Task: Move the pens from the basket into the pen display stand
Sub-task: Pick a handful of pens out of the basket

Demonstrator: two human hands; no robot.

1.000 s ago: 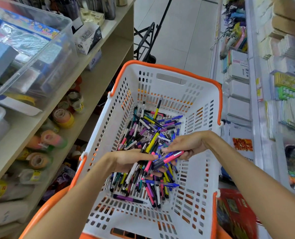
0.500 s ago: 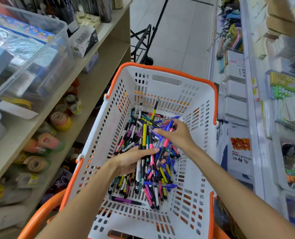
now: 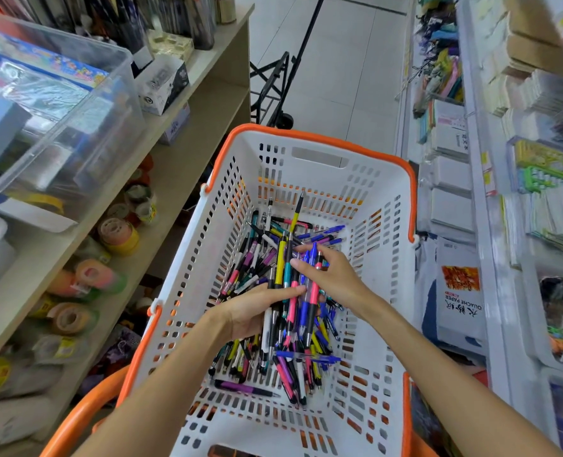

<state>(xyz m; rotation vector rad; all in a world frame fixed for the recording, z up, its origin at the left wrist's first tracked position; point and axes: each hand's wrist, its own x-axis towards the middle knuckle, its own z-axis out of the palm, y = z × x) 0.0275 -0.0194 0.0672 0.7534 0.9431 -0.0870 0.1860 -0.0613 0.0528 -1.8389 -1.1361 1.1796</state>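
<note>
While left hand (image 3: 250, 311) grips pens (image 3: 293, 291), right fingers (image 3: 301, 267) pinch w/ them.

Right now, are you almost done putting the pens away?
Not nearly. The left hand grips a bundle of pens while the right hand adds more. Lots of loose pens still lie in the basket, and no display stand is in view.
</note>
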